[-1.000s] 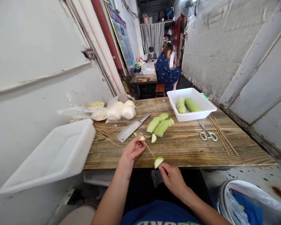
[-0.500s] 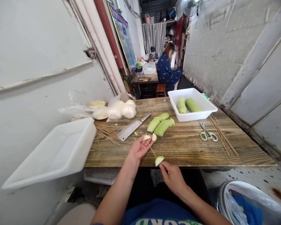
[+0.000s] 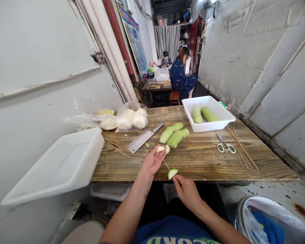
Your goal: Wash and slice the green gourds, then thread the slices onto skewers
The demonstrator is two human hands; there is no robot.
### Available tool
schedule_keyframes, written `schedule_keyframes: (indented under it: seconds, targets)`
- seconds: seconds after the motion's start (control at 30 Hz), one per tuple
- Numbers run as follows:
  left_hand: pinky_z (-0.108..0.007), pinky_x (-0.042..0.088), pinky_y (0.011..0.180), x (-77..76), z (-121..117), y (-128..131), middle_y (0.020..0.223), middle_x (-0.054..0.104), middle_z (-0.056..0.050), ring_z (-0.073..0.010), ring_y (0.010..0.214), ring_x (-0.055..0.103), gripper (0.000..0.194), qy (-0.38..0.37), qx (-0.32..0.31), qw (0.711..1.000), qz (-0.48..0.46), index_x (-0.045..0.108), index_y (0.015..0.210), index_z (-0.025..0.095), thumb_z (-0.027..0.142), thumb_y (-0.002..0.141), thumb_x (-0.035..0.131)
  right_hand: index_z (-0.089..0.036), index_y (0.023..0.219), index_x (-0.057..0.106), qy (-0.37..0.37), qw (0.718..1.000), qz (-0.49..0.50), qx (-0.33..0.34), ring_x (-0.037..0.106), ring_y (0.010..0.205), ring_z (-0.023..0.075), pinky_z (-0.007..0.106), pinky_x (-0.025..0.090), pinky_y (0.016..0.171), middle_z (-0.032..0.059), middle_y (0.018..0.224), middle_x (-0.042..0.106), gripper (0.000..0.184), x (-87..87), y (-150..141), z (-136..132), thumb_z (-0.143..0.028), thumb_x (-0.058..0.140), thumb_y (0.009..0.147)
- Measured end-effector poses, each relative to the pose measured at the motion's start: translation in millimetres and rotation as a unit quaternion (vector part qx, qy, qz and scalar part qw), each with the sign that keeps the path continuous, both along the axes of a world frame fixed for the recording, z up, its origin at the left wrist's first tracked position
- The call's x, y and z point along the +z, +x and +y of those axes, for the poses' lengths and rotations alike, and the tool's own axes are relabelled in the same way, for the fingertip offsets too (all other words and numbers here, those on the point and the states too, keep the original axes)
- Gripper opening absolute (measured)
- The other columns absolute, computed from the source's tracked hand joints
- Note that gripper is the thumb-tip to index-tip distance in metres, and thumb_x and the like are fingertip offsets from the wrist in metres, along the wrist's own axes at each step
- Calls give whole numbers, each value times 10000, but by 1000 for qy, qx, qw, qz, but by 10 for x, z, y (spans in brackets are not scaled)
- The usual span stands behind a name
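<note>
My left hand [image 3: 152,162] pinches a pale green gourd slice [image 3: 160,148] at the tip of a thin bamboo skewer [image 3: 164,161]. Lower on that skewer sits another slice [image 3: 172,173], just above my right hand [image 3: 185,190], which is closed on the skewer's near end. Both hands hover at the front edge of the wooden table [image 3: 200,159]. One loose slice [image 3: 167,149] lies on the table beside my left fingers. Two rows of cut slices [image 3: 175,134] lie further back, with a cleaver [image 3: 143,138] to their left.
A white tub [image 3: 208,112] holds two whole gourds. Scissors [image 3: 225,143] and loose skewers [image 3: 241,149] lie at the right, more skewers [image 3: 117,144] at the left. An empty white tub [image 3: 63,166] overhangs the table's left end. Bagged white food [image 3: 130,118] sits behind. Two people sit far back. A lined bin [image 3: 269,218] stands lower right.
My left hand moved right along the table with its slice, closer to the skewer's tip. My right hand with the skewer and lower slice barely shifted.
</note>
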State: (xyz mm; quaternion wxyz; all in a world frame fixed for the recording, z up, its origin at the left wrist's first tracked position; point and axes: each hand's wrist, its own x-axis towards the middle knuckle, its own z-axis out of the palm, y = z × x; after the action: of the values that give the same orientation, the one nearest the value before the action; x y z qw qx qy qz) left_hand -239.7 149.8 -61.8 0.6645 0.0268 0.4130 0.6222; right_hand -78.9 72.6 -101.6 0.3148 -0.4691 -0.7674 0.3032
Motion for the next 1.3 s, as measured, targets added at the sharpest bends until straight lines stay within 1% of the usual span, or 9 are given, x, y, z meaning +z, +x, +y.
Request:
schedule_keyframes:
  seconds: [0.27,0.63,0.87,1.07,1.2,1.3]
  targets:
    - [-310,534,813,-17,-11,43,859,689,-125,-176,831,676,165,17,19,1000,4,600,904,86,118,882,439,-173,683,569,6,1000,3,0,477,489,107,217,278,523,-5,557,550,305,-9,-4,-3,-232,357,895]
    - [-309,536,817,-33,-26,69,874,691,-131,-181,858,674,171,27,20,999,2,599,915,87,105,878,433,-177,672,561,6,1000,2,-3,464,476,106,221,265,513,-10,543,535,306,-19,6,-13,-229,357,894]
    - [-325,532,828,-65,-46,138,881,696,-130,-180,852,674,146,42,28,999,7,604,894,92,95,859,462,-175,647,563,13,999,-19,-22,457,456,108,226,259,499,-6,525,535,318,18,-9,-11,-219,352,882]
    - [-334,497,883,-95,-86,232,880,699,-125,-170,852,671,146,66,40,996,38,619,874,100,82,837,479,-173,663,569,32,997,-59,-31,472,449,112,239,246,503,2,520,548,305,38,-29,-18,-186,347,872]
    - [-354,478,910,-107,-102,276,882,700,-126,-170,857,668,153,70,39,996,50,626,863,101,91,835,476,-166,681,582,40,996,-74,-36,485,454,112,242,244,503,12,537,569,307,36,-39,-16,-172,342,873]
    - [-337,478,905,-111,-106,299,871,704,-106,-157,855,665,150,74,39,995,57,627,858,114,100,835,479,-157,700,592,45,995,-80,-41,494,459,116,238,249,499,22,545,581,309,15,-49,-19,-169,338,876]
